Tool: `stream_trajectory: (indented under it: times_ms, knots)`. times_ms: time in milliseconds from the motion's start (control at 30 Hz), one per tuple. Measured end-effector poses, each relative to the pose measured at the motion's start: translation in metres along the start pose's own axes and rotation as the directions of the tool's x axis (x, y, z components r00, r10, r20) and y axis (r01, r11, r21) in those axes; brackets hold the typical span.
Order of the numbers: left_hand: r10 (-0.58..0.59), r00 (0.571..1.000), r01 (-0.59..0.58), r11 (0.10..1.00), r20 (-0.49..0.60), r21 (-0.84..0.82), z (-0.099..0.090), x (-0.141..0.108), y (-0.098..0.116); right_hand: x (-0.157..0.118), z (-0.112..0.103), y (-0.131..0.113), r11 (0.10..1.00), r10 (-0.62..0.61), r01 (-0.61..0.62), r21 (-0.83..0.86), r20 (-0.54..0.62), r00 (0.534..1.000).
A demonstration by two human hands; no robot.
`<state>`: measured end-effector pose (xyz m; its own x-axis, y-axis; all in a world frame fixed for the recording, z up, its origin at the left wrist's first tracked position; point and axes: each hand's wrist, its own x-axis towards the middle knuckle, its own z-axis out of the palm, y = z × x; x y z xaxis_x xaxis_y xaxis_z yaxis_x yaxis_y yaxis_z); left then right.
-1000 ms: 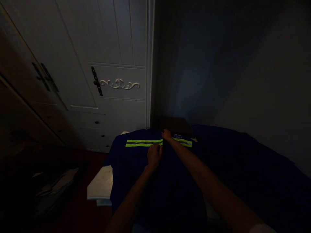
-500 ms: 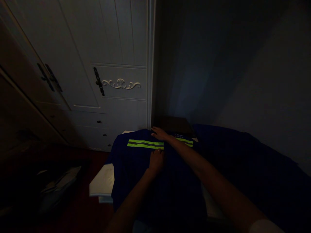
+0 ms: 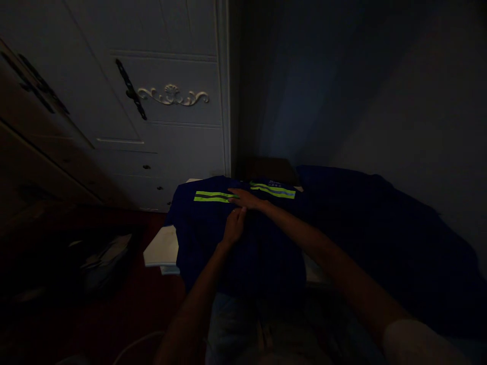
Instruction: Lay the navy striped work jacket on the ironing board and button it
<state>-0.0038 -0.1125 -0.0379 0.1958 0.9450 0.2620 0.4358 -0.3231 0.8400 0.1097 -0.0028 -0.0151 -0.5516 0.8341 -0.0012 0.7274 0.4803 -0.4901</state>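
Observation:
A dark blue work jacket (image 3: 205, 223) with yellow-green reflective stripes is spread over a small white-topped table (image 3: 164, 247). My right hand (image 3: 247, 199) rests on its chest, fingers stretched out between the two stripe sections and covering the inner end of the left one. Just below it, my left hand (image 3: 234, 225) is closed, with thumb and fingers together at the middle of the jacket front. Its fingertips are dim, but they appear to pinch the cloth there. Small pale print shows near the right stripe.
A white wardrobe (image 3: 182, 147) with dark handles stands behind on the left. Past the jacket is a dark brown box-like object (image 3: 270, 170). More dark blue cloth (image 3: 365, 218) lies to the right along the wall. A dark open container (image 3: 102, 263) with pale items sits on the red floor.
My right hand has come back toward me, off the jacket's collar area onto the chest, uncovering the right stripe. My left hand stays close below it. The camera view has tilted down.

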Motion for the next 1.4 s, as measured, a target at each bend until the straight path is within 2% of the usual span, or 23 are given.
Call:
stream_trajectory:
  times_ms: [67,133,200,300,367,400,467,533,567,633,733,800,867,1000,1067,1133,1200,1300,1400]
  knots:
    - [-0.022,0.994,0.012,0.996,-0.109,-0.093,-0.010,-0.012,0.006,-0.033,0.001,-0.010,0.993,-0.027,0.031,0.113,-0.029,0.999]
    - [-0.024,0.982,-0.001,0.991,-0.187,-0.131,-0.021,-0.034,0.013,-0.072,0.002,-0.020,0.944,-0.026,0.065,0.323,-0.124,0.992]
    - [-0.072,0.965,0.033,0.987,-0.253,-0.155,-0.032,-0.065,0.021,-0.117,0.004,-0.032,0.811,0.068,0.068,0.581,-0.209,0.976]
    - [-0.230,0.917,0.165,0.963,-0.327,-0.215,-0.042,-0.117,0.028,-0.188,0.014,-0.054,0.555,0.270,0.024,0.831,-0.207,0.941]
    - [-0.345,0.872,0.251,0.924,-0.347,-0.289,-0.040,-0.152,0.027,-0.231,0.029,-0.068,0.424,0.323,-0.009,0.905,-0.142,0.936]
    - [-0.391,0.857,0.286,0.902,-0.335,-0.322,-0.037,-0.168,0.025,-0.250,0.039,-0.074,0.367,0.325,-0.054,0.929,-0.074,0.943]
    - [-0.460,0.851,0.354,0.858,-0.253,-0.372,-0.025,-0.195,0.019,-0.282,0.064,-0.084,0.285,0.278,-0.184,0.941,0.103,0.955]
    - [-0.536,0.835,0.444,0.789,-0.123,-0.424,-0.008,-0.219,0.011,-0.303,0.094,-0.090,0.233,0.281,-0.338,0.912,0.269,0.921]
    - [-0.586,0.809,0.499,0.732,-0.056,-0.463,0.002,-0.229,0.007,-0.310,0.109,-0.092,0.204,0.324,-0.388,0.899,0.312,0.893]
    - [-0.702,0.711,0.596,0.573,0.038,-0.562,0.020,-0.246,-0.002,-0.318,0.136,-0.093,0.149,0.447,-0.423,0.894,0.320,0.835]
    - [-0.826,0.554,0.630,0.337,0.101,-0.700,0.040,-0.264,-0.012,-0.323,0.166,-0.096,0.019,0.594,-0.364,0.931,0.282,0.753]
    - [-0.858,0.495,0.606,0.228,0.137,-0.762,0.048,-0.267,-0.017,-0.323,0.177,-0.099,-0.125,0.654,-0.264,0.956,0.279,0.703]
    - [-0.857,0.486,0.558,0.151,0.174,-0.816,0.052,-0.264,-0.019,-0.321,0.185,-0.102,-0.248,0.688,-0.119,0.961,0.261,0.677]
    - [-0.811,0.553,0.419,0.074,0.190,-0.905,0.058,-0.249,-0.019,-0.310,0.199,-0.098,-0.468,0.646,0.045,0.883,0.306,0.699]
    - [-0.803,0.564,0.394,0.059,0.191,-0.917,0.061,-0.242,-0.018,-0.303,0.208,-0.091,-0.535,0.633,0.087,0.840,0.331,0.700]
    - [-0.811,0.550,0.394,0.040,0.201,-0.918,0.062,-0.238,-0.018,-0.299,0.219,-0.083,-0.519,0.669,0.143,0.843,0.297,0.681]
    - [-0.820,0.530,0.369,-0.006,0.216,-0.929,0.063,-0.236,-0.020,-0.300,0.231,-0.077,-0.464,0.715,0.179,0.867,0.248,0.654]
    - [-0.821,0.518,0.258,-0.118,0.240,-0.959,0.065,-0.238,-0.024,-0.308,0.244,-0.074,-0.413,0.775,0.214,0.885,0.219,0.593]
    - [-0.805,0.519,0.167,-0.233,0.286,-0.958,0.067,-0.243,-0.027,-0.321,0.245,-0.078,-0.360,0.831,0.269,0.893,0.177,0.528]
